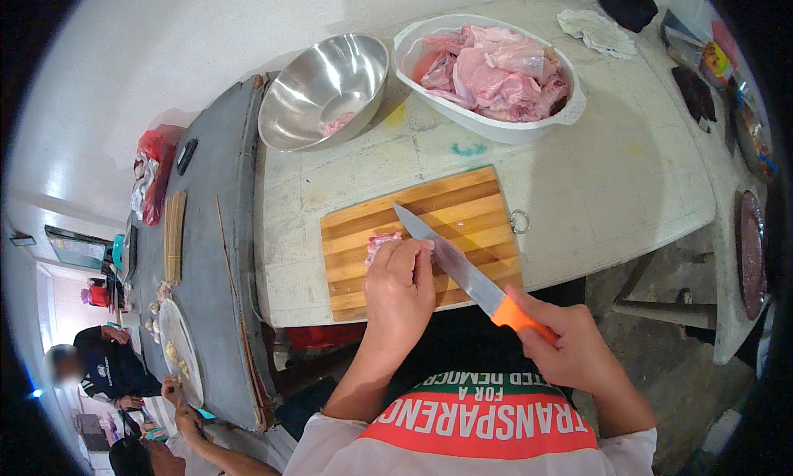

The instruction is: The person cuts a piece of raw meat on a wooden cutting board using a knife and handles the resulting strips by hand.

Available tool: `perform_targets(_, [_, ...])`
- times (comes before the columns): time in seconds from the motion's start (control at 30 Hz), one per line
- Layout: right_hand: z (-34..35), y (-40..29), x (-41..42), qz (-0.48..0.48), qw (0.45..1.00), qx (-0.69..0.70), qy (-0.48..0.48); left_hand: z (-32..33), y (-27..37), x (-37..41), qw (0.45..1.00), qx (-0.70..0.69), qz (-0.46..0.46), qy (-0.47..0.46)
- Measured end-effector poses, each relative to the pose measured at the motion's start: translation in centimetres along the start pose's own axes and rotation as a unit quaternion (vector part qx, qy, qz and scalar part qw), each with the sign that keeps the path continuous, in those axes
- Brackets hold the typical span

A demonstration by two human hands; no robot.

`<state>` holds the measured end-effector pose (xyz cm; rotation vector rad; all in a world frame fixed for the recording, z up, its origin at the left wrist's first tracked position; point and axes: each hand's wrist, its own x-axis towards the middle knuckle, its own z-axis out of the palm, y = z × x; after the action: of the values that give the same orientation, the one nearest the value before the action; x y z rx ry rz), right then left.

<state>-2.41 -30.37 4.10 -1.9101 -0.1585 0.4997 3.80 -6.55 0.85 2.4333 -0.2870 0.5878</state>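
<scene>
My left hand [399,284] presses a piece of raw meat [379,245] onto a striped wooden cutting board [353,287], its fingers bunched over the piece. My right hand [551,336] grips the orange handle of a kitchen knife [468,276]. The blade lies slantwise over the board, close to the fingertips of my left hand. Beyond the board, a white oval tub [489,129] is heaped with raw chicken pieces [495,73]. To its left, a tilted stainless steel bowl [310,85] holds a small bit of raw meat [337,123].
A grey table [204,240] adjoins on the left, bearing a bundle of bamboo skewers [174,237], a red plastic bag [155,166] and an oval plate [189,346] with pale pieces. Other people are at the lower left. A crumpled cloth [598,33] lies at the back right.
</scene>
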Motion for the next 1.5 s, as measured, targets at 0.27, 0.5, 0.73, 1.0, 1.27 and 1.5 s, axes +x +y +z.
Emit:
perform_targets(0.27, [-0.5,0.2,0.9,0.040,0.994,0.094,-0.041,-0.1,0.3,-0.2,1.000,-0.004,-0.024,-0.001])
perform_targets(0.5, [-1.7,-0.5,0.7,0.090,0.988,0.102,-0.072,-0.4,-0.6,-0.2,1.000,0.011,0.018,0.021])
perform_targets(0.73, [-0.6,-0.3,2.1,0.125,0.976,0.157,-0.088,-0.4,0.2,-0.3,1.000,0.005,-0.016,0.007])
perform_targets(1.0, [-0.6,-1.2,1.2,-0.054,0.997,-0.036,0.035,1.1,-0.2,0.0,0.979,-0.167,-0.108,0.040])
perform_targets(1.27, [0.3,-0.5,1.1,-0.113,0.983,-0.117,0.084,3.5,-1.4,-0.8,0.968,-0.217,-0.127,-0.001])
perform_targets(1.5, [1.2,-0.8,0.6,-0.132,0.980,-0.130,0.066,0.6,-0.7,0.0,0.995,-0.078,-0.057,-0.037])
